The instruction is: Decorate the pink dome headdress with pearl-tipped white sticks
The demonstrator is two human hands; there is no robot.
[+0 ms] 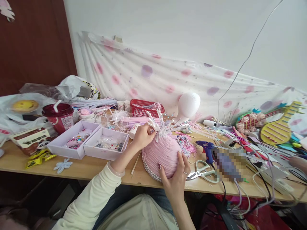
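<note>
A dome-shaped pink hat, wound with fuzzy cord and edged with pearl beads, rests at the front of the table. White fuzzy loops and beaded sprigs stand up from its top. My left hand is closed in a pinch at the left base of these sprigs; the exact spot between the fingertips is hidden. Against the hat's lower right side, my right hand grips with thumb and fingers, steadying the dome. Scissors lie just right of that hand, with a blue glue gun behind them.
Two white boxes of beads and gems, the left box and right box, stand on the left. Behind are a red basket and a white foam head. Cables and a power strip crowd the right.
</note>
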